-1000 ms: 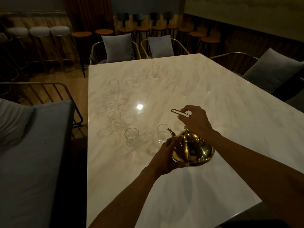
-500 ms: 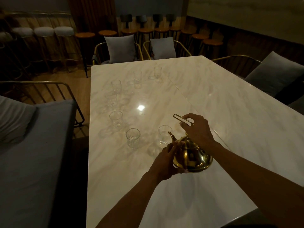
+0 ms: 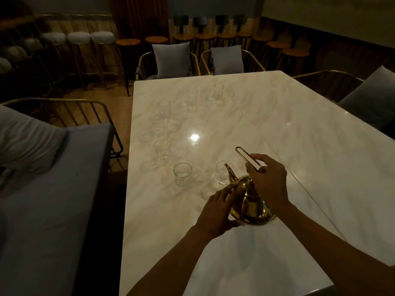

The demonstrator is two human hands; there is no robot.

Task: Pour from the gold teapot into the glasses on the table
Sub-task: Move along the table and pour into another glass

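Gold metal teapot tilted, right hand fingers clamped on handle, left hand fingers bracing body; spout overshooting nearest clear glass risks spill on marble table.

Polished gold metal teapot in my hands, mirror-bright, thin wire handle. Pale marble-look table, smooth, glossy, throwing back a lamp glare. Clear ribbed glass tumblers. Matt grey cloth cushions; brass-toned metal chair frames.
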